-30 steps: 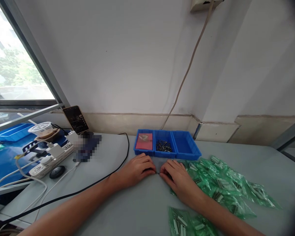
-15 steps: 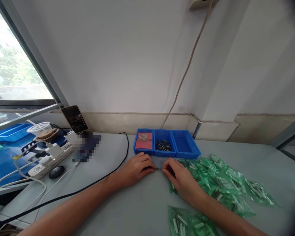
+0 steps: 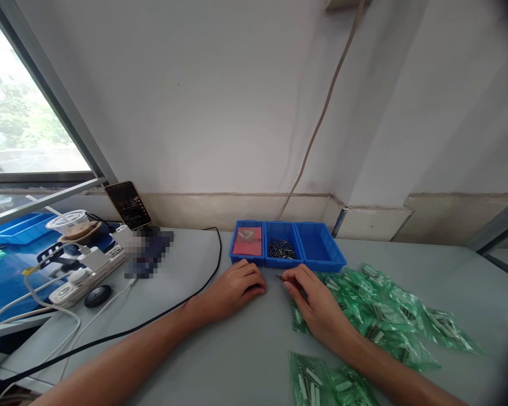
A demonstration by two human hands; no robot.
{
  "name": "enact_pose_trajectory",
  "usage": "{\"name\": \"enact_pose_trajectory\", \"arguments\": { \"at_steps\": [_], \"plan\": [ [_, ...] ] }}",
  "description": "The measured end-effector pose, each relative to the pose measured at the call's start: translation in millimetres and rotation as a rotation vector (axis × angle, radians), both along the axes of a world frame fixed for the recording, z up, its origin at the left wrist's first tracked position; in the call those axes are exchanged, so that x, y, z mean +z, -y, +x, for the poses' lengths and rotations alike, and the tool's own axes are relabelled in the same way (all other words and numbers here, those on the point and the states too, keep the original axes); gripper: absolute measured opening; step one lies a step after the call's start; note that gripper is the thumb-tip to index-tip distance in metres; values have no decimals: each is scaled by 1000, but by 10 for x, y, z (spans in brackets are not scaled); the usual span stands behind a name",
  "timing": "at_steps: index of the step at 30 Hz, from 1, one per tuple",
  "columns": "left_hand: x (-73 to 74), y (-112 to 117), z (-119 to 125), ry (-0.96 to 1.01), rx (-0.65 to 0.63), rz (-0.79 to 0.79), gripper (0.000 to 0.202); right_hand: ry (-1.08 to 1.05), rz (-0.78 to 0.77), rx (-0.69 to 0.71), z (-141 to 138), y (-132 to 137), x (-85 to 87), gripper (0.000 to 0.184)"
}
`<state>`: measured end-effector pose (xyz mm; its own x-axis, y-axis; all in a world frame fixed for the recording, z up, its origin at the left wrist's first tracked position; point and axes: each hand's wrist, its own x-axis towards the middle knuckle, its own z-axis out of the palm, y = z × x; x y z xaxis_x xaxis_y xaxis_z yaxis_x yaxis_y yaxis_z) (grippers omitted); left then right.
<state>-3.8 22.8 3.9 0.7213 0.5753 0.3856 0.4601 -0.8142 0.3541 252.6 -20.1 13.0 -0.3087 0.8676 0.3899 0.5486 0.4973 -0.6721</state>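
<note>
My right hand (image 3: 317,299) pinches a small dark metal pin (image 3: 279,277) between thumb and fingertips, just above the table in front of the blue tray. To its left, my left hand (image 3: 237,285) rests on the table with the fingers curled in; whatever they may hold is hidden. The blue three-compartment tray (image 3: 303,264) stands beyond both hands. Its middle compartment holds a heap of small metal pins (image 3: 281,249). In the left compartment a pink sheet (image 3: 246,248) lies under a small clear bag; the right compartment shows only its bare floor.
Green plastic bags (image 3: 385,316) of metal pieces spread under and beside my right forearm, with more bags (image 3: 311,380) nearer me. A black cable (image 3: 165,309) crosses the table at left. Beyond it are a mouse (image 3: 97,296), a power strip (image 3: 93,276) and a phone (image 3: 129,206).
My right hand has drawn back from my left hand and moved slightly toward the tray, carrying the small metal pin that was between both hands. My left hand has hardly moved.
</note>
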Motion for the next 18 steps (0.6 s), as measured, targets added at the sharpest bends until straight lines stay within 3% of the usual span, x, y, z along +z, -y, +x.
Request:
{"name": "enact_pose_trajectory", "arguments": {
  "at_steps": [8, 18],
  "plan": [
    [-12, 1, 1, 11, 1, -29, 15, -185, -87, -7, 30, -13, -12, 10],
    [-20, 0, -3, 11, 25, -49, 17, -580, -375, -2, 2, -75, -23, 42]
  ]
}}
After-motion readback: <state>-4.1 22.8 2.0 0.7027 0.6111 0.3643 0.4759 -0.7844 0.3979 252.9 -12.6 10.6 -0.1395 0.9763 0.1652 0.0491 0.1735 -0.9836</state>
